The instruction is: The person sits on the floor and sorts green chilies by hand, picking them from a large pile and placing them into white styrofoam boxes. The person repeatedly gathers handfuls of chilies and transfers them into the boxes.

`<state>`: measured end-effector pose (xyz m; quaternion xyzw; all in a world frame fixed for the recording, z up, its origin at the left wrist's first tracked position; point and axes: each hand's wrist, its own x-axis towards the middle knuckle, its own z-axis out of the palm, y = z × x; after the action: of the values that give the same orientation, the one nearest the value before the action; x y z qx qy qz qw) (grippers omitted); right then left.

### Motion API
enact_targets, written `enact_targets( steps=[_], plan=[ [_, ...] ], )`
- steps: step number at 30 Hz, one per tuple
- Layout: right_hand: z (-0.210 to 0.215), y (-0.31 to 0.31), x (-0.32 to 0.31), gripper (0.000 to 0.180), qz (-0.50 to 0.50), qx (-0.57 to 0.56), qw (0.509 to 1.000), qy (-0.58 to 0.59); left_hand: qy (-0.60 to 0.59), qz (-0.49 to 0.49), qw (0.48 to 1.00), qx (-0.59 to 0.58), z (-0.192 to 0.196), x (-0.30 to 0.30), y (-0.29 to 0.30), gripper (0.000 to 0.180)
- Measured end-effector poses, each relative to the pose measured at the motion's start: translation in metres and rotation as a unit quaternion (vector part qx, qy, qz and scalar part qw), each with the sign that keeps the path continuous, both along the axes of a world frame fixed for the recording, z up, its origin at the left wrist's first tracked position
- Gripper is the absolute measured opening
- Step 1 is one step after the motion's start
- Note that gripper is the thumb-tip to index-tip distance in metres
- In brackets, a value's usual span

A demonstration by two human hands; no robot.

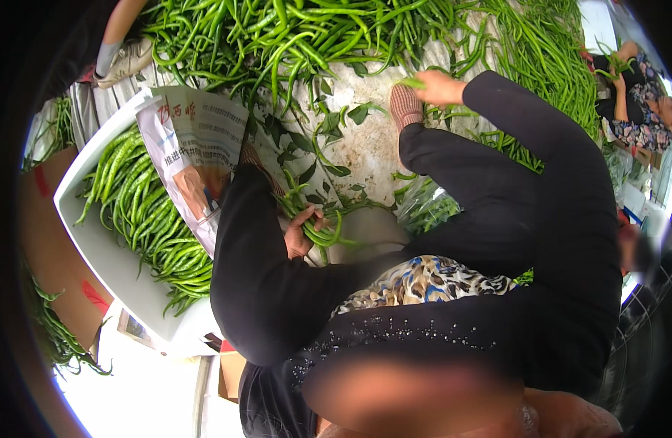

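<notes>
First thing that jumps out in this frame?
The heap of green peppers across the top. Next, the white crate at left, lined with newspaper and filled with peppers. In the middle, the left hand holds a bunch of peppers, while the right hand reaches into the heap.

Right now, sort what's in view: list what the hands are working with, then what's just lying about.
In use:
left hand, gripping a bunch of green peppers
right hand, reaching into the pepper pile
white crate of sorted peppers

Lying about:
newspaper
loose leaves
cardboard box
</notes>
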<state>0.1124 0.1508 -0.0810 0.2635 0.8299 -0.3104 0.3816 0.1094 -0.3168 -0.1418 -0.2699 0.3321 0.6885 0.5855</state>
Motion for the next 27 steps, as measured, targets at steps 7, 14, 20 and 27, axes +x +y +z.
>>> enact_targets(
  steps=[7, 14, 20, 27],
  plan=[
    [-0.079, 0.062, 0.058, 0.082, -0.106, 0.229, 0.967, 0.024, 0.08, -0.148, 0.986, -0.011, 0.044, -0.045, 0.052, 0.019],
    [-0.125, 0.014, 0.066, 0.056, -0.244, 0.2, 0.945, 0.085, 0.034, -0.178, 0.978, -0.108, 0.009, -0.038, 0.025, 0.025],
    [-0.106, 0.021, 0.085, 0.047, -0.224, 0.121, 0.95, 0.183, 0.056, -0.18, 0.974, -0.128, 0.0, -0.036, 0.024, 0.025],
    [-0.081, 0.093, 0.081, 0.036, -0.432, 0.251, 0.845, 0.191, 0.01, -0.127, 0.976, -0.175, -0.017, -0.035, -0.007, 0.016]
  ],
)
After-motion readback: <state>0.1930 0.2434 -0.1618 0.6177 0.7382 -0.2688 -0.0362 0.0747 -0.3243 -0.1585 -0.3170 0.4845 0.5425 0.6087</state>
